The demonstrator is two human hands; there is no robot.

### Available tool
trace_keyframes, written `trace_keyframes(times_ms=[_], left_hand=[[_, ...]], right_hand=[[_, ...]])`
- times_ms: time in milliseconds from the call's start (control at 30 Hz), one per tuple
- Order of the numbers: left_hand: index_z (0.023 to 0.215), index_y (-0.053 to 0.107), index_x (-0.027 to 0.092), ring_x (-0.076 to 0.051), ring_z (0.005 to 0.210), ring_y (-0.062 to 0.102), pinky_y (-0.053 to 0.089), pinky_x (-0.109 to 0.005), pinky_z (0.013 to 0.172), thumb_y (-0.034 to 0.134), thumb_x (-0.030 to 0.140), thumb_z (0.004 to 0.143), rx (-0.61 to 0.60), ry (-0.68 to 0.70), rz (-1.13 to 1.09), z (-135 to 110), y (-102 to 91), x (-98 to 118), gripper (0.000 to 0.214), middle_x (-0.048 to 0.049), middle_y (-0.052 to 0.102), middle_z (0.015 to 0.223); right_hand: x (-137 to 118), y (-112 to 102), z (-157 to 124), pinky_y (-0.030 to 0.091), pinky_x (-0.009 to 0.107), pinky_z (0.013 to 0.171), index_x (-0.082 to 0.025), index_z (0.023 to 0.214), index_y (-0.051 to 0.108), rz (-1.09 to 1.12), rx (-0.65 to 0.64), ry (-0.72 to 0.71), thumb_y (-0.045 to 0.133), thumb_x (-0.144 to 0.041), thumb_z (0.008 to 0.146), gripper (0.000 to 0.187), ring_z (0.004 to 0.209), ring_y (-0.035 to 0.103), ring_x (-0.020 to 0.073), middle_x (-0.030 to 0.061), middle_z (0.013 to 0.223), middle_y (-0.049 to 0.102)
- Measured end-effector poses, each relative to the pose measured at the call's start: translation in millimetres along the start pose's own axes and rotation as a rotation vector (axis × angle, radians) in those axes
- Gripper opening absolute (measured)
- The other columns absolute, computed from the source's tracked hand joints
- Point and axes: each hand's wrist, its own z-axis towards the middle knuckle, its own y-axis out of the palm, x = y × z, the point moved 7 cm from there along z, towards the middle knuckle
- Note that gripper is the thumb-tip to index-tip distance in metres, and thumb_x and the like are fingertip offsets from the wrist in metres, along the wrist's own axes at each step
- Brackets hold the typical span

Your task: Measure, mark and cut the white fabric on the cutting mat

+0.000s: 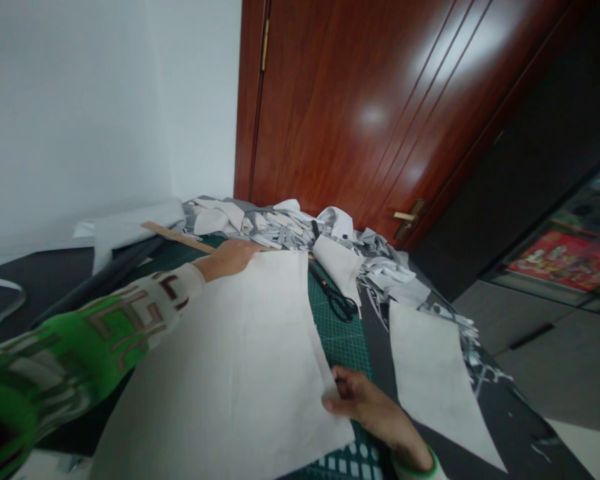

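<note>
A large sheet of off-white cloth (240, 360) lies spread in front of me over a green cutting mat (341, 339). My left hand (230, 258) reaches over it to the far edge, lying low with fingers stretched to the right beside a wooden ruler (175, 237). The tips of these fingers are blurred. At the cloth's right edge, near the front corner, my right hand (363, 403) pinches the fabric between thumb and fingers. Black-handled scissors (341, 303) rest on the mat beyond the right hand.
Heaped fabric scraps (285, 227) line the back of the dark table (510, 427). A separate off-white cloth piece (433, 367) lies at the right. Rolled white material (135, 223) lies at the back left. Behind are a brown wooden door (340, 107) and a white wall (105, 100).
</note>
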Motion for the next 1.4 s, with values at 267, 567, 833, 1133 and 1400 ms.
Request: trace_keyframes(times_ms=[267,567,833,1133,1400], left_hand=[[0.137,0.044,0.011,-0.024,0.131,0.048,0.035,-0.034,0.111,0.053,0.029,0.096,-0.185,0.149,-0.076,-36.4,33.1,82.2,0.046,-0.015,0.052,0.141],[0.154,0.02,0.01,-0.026,0.15,0.012,0.017,-0.048,0.12,0.045,0.05,0.098,-0.496,0.293,-0.361,-87.5,58.0,180.5,0.073,-0.016,0.016,0.161],[0.154,0.021,0.013,-0.025,0.15,0.012,0.007,-0.047,0.122,0.043,0.053,0.097,-0.447,0.288,-0.338,-93.5,64.0,180.9,0.073,-0.0115,0.016,0.162],[0.154,0.023,0.018,-0.027,0.149,0.017,0.01,-0.048,0.121,0.045,0.054,0.095,-0.371,0.328,-0.334,-94.3,63.9,180.1,0.073,-0.0115,0.021,0.161],[0.154,0.023,0.017,-0.026,0.149,0.017,0.01,-0.047,0.121,0.045,0.054,0.096,-0.397,0.316,-0.287,-94.0,62.0,181.5,0.072,-0.0119,0.019,0.161]], right_hand=[[-0.1,0.4,-5.7,0.025,0.022,0.046,-0.018,0.078,0.053,-0.248,0.084,-0.011,0.056,-0.067,0.082,0.049,0.049,0.034,0.0069,-0.0075,0.056,0.043],[1.4,11.6,-19.5,0.025,0.023,0.047,-0.017,0.071,0.055,-0.394,0.103,0.094,0.055,-0.057,0.083,0.041,0.051,0.041,0.0089,-0.0034,0.059,0.048],[-17.5,-40.3,-25.8,0.041,0.024,0.052,-0.019,0.077,0.053,-0.556,0.2,0.056,0.045,-0.049,0.089,0.033,0.05,0.058,0.0129,0.0008,0.06,0.063],[-62.0,-118.2,30.0,0.049,0.029,0.068,-0.018,0.09,0.058,-0.9,0.517,-0.088,0.044,-0.03,0.092,0.018,0.071,0.067,0.018,0.0046,0.075,0.07],[-71.6,-105.0,83.9,0.04,0.034,0.097,-0.007,0.118,0.057,-1.178,0.641,-0.034,0.052,-0.019,0.092,0.029,0.116,0.055,0.0278,0.0202,0.121,0.062]])
